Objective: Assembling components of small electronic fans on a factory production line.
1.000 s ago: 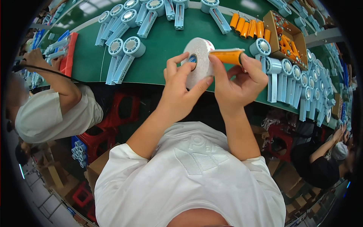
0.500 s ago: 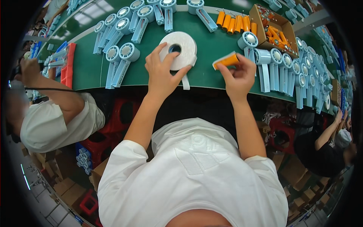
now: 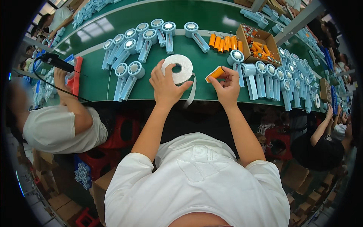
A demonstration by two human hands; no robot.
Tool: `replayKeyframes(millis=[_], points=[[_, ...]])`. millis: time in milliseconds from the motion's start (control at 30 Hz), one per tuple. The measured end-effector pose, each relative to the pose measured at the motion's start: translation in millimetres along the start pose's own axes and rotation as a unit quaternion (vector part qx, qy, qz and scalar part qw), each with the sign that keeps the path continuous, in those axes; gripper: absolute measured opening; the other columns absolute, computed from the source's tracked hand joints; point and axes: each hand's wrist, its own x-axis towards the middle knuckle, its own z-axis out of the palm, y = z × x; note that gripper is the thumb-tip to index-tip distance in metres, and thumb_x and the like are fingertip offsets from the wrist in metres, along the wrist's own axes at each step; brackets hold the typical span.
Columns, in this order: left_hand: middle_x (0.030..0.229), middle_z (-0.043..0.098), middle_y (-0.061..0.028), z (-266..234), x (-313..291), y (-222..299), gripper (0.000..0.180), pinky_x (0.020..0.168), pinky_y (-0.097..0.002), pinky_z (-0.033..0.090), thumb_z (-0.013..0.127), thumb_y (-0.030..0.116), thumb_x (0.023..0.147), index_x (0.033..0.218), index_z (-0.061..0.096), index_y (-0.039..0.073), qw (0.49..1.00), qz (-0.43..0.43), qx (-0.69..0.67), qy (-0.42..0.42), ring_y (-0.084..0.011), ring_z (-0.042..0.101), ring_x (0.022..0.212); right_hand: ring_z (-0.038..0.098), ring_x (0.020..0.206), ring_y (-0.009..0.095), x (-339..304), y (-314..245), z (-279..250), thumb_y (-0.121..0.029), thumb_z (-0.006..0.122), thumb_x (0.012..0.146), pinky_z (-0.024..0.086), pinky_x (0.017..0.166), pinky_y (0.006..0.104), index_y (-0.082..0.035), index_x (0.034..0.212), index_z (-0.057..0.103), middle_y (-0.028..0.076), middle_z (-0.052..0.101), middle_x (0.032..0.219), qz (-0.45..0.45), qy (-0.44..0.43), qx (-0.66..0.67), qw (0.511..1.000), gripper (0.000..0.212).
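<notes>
A roll of white tape [image 3: 183, 62] lies flat on the green table, its loose tail [image 3: 193, 92] curling off the right side to the front edge. My left hand [image 3: 166, 87] grips the roll, fingers at its left side and hole, thumb beside the tail. To the right, my right hand [image 3: 228, 89] pinches an orange cylindrical battery [image 3: 216, 72] between thumb and fingers, held tilted above the table. A whitish strip shows along the battery's left end. Nearest my right hand stands a light-blue handheld fan [image 3: 236, 56].
More light-blue fans [image 3: 135, 72] lie at the left and back, with a dense group [image 3: 270, 72] at the right. Orange batteries [image 3: 226, 43] line up beside a cardboard box [image 3: 270, 38] of parts. A red tray [image 3: 76, 77] and a co-worker's arm [image 3: 72, 94] are at the left.
The whole view has shifted, with the table lower in it. My left thumb has come away from the roll's edge, and the tape's tail hangs looser. The battery stays in my right hand.
</notes>
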Motion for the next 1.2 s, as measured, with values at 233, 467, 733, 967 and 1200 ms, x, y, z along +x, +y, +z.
replayKeyframes(millis=[233, 467, 733, 967, 1200], points=[[0.161, 0.041, -0.0184, -3.0, 1.8, 2.9, 0.069, 0.116, -0.0520, 0.032, 0.085, 0.056, 0.085, 0.138, 0.064, 0.017, 1.000, -0.002, 0.002, 0.013, -0.0388, 0.039, 0.142, 0.068, 0.091, 0.015, 4.5, -3.6, 1.7, -0.002, 0.092, 0.085, 0.052, 0.070, 0.0216, -0.007, 0.133, 0.061, 0.009, 0.069, 0.113, 0.006, -0.014, 0.017, 1.000, 0.057], [0.152, 0.053, -0.0133, -12.4, 28.2, 3.5, 0.031, 0.113, -0.0490, 0.034, 0.078, 0.028, 0.094, 0.122, 0.072, 0.016, 0.990, 0.131, -0.047, 0.037, -0.0348, 0.046, 0.137, 0.066, 0.089, 0.012, 6.7, -2.6, -6.0, -0.002, 0.092, 0.084, 0.049, 0.067, 0.0207, -0.009, 0.132, 0.062, 0.008, 0.070, 0.111, 0.035, -0.017, 0.056, 0.998, 0.057], [0.148, 0.063, -0.0029, 25.8, 217.0, 16.5, 0.028, 0.117, -0.0485, 0.039, 0.074, 0.004, 0.094, 0.117, 0.074, 0.019, 0.908, 0.389, 0.142, -0.068, -0.0291, 0.052, 0.142, 0.065, 0.088, 0.011, 6.9, -10.4, -4.5, 0.000, 0.093, 0.083, 0.047, 0.065, 0.0199, -0.009, 0.129, 0.064, 0.007, 0.071, 0.109, 0.065, -0.066, 0.112, 0.989, 0.056], [0.149, 0.064, -0.0064, 42.6, 268.1, 14.0, 0.041, 0.117, -0.0424, 0.053, 0.083, 0.000, 0.088, 0.123, 0.067, 0.014, 0.839, 0.468, 0.089, -0.262, -0.0317, 0.060, 0.138, 0.066, 0.087, 0.014, 6.6, -17.3, -15.4, 0.001, 0.092, 0.081, 0.050, 0.066, 0.0239, -0.009, 0.129, 0.064, 0.009, 0.072, 0.110, 0.095, -0.100, 0.130, 0.982, 0.056], [0.147, 0.065, -0.0073, 68.2, 287.1, 1.6, 0.032, 0.118, -0.0401, 0.052, 0.082, -0.002, 0.090, 0.115, 0.070, 0.012, 0.807, 0.540, 0.031, -0.239, -0.0325, 0.061, 0.135, 0.070, 0.089, 0.020, 26.6, -161.8, -60.8, -0.005, 0.083, 0.087, 0.060, 0.078, 0.0358, -0.005, 0.116, 0.068, 0.012, 0.072, 0.108, -0.078, -0.321, -0.088, 0.940, 0.033]])
